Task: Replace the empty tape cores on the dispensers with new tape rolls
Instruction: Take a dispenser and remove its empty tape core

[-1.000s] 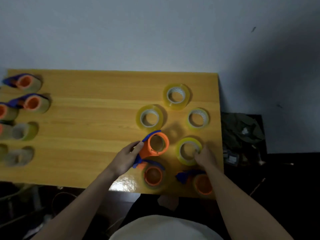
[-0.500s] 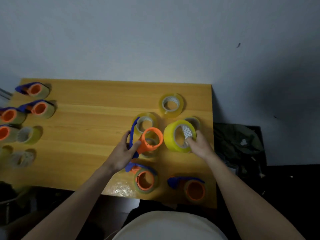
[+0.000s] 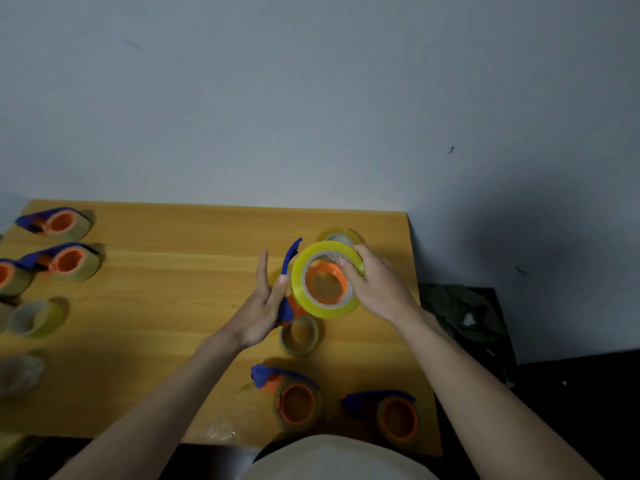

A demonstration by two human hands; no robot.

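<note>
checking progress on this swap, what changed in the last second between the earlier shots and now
The right hand took the yellow tape roll off the table, lifted it and brought it left onto the orange hub of the dispenser. The left hand raised that dispenser off the table and tipped it up, its blue arm now pointing up. The two dispensers at the near edge and the ones at the left stayed put.

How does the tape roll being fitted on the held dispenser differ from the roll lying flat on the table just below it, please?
The held tape roll is lifted and tilted toward the camera, gripped by the right hand; the loose roll lies flat on the table, untouched. The held roll looks brighter yellow and larger; the loose one is duller. The held roll rings the dispenser's orange hub, steadied by the left hand; the loose roll's core is empty. Both are yellowish rings.
</note>
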